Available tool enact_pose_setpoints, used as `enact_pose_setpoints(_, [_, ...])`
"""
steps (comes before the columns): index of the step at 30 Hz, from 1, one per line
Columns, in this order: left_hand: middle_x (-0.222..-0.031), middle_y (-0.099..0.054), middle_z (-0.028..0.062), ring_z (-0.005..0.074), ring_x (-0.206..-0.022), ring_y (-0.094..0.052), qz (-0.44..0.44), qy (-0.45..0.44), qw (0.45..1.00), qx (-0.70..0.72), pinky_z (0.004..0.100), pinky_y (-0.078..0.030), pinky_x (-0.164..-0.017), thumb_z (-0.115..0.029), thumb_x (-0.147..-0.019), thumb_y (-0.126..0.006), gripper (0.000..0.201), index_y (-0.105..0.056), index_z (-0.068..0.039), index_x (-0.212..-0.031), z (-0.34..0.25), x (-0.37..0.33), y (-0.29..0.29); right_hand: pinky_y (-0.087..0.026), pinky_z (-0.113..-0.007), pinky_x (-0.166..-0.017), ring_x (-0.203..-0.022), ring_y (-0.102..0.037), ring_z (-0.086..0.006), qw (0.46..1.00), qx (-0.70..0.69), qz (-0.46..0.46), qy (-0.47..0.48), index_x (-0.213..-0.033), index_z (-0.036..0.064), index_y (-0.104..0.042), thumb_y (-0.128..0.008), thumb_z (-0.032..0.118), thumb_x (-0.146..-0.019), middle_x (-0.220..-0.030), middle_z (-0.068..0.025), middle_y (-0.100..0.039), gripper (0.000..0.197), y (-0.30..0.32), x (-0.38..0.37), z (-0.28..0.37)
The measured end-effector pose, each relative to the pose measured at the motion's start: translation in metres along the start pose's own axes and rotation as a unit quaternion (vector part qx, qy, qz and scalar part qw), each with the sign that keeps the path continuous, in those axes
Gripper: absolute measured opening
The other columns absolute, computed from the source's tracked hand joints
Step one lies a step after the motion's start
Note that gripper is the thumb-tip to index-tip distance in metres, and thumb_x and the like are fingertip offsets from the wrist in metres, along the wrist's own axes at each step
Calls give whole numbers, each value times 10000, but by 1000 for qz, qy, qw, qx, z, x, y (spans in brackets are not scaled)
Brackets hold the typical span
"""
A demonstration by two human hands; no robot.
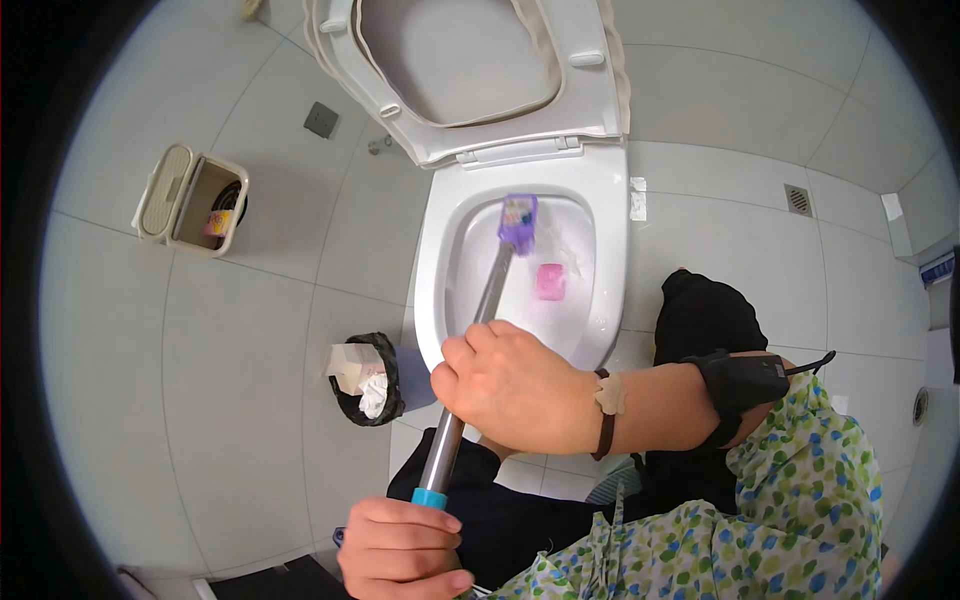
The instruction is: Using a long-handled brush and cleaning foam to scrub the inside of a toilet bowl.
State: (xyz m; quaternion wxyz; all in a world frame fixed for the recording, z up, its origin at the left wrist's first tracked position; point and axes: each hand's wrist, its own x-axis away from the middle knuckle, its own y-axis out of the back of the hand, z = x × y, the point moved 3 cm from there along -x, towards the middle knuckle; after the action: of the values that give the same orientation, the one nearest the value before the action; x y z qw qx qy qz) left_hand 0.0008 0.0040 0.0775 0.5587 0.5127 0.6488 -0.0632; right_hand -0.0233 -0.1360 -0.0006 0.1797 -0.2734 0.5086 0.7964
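My right hand [515,388] is wrapped round the middle of a metal pole [490,290]. Lower down, my left hand [402,550] grips the pole's near end just below a turquoise collar. The pole slants up and away over the toilet bowl [432,230]. At its far end is a small purple head [518,222] with a whitish, multicoloured face; its exact kind is unclear. Inside the bowl, apart from that head, lies a pink squarish piece [550,282]. The toilet's seat and lid [590,100] are raised, and a soft beige cover rims the seat.
Left of the toilet stands a bin [415,378] lined with a black bag, holding white paper and a pale carton. A beige lidded box [205,205] on the left wall stands open. A floor drain [798,200] lies at the right. My black-clad legs [700,320] are near the bowl.
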Motion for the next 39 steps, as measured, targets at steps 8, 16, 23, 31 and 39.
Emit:
enact_pose_setpoints(8, [-565,-553,54,193,-534,-568,-44,131,990,-19,351,-537,-630,-206,-797,-605,219,-652,-2,-731,29,27,-6,-437,-314,-626,-726,-519,-219,997,69,-13,-15,-678,44,-553,-583,114,-649,-720,-66,-515,81,-8,-12,-34])
enact_pose_setpoints(16, [-559,-529,43,197,-523,-525,23,172,974,-142,348,-476,-618,-249,-820,-617,250,-588,-36,-692,48,22,-23,-458,-316,-668,-763,-535,-219,999,35,0,-31,-707,37,-597,-601,82,-659,-756,-67,-545,66,-48,-34,-46])
enact_pose_setpoints(23, [-538,-521,46,188,-496,-518,-19,159,981,-109,340,-474,-575,-266,-846,-601,297,-575,-23,-676,43,19,-22,-455,-322,-665,-760,-541,-233,998,42,30,-23,-725,34,-613,-599,90,-660,-774,-78,-554,87,-37,-32,-43])
enact_pose_setpoints(31, [-508,-527,48,171,-456,-526,-31,127,991,5,314,-496,-533,-274,-872,-576,327,-590,-20,-667,30,29,-26,-424,-334,-650,-727,-515,-231,997,73,18,-24,-687,52,-539,-629,143,-633,-740,-75,-498,140,-4,8,-38])
enact_pose_setpoints(39, [-536,-539,53,183,-500,-539,4,144,990,2,326,-498,-565,-239,-860,-585,277,-606,-21,-689,29,26,-26,-424,-322,-654,-748,-522,-227,997,74,13,-20,-697,47,-568,-620,133,-645,-752,-81,-512,113,-2,6,-39])
